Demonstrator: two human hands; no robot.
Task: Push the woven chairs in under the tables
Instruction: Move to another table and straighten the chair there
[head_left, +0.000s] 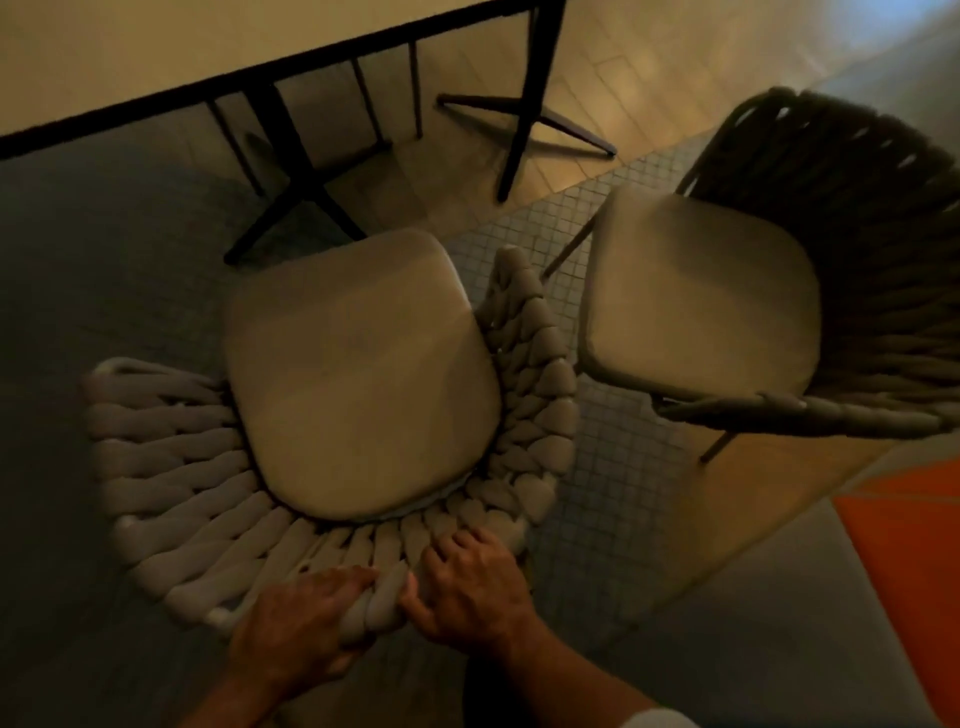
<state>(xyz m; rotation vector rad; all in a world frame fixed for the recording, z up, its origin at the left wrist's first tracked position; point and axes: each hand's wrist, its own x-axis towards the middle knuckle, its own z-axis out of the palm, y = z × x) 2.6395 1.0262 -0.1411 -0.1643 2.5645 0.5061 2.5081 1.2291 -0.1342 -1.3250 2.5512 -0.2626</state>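
At the pale woven chair (171, 467) back I have both hands, left hand (298, 621) and right hand (467, 587), gripping the weave (seat well short of the table (156, 62)); next, a straight push.

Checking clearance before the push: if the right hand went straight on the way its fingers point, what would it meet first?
The right hand grips the pale chair's woven back. Beyond that, it would probably reach the seat cushion next, though depth is unclear.
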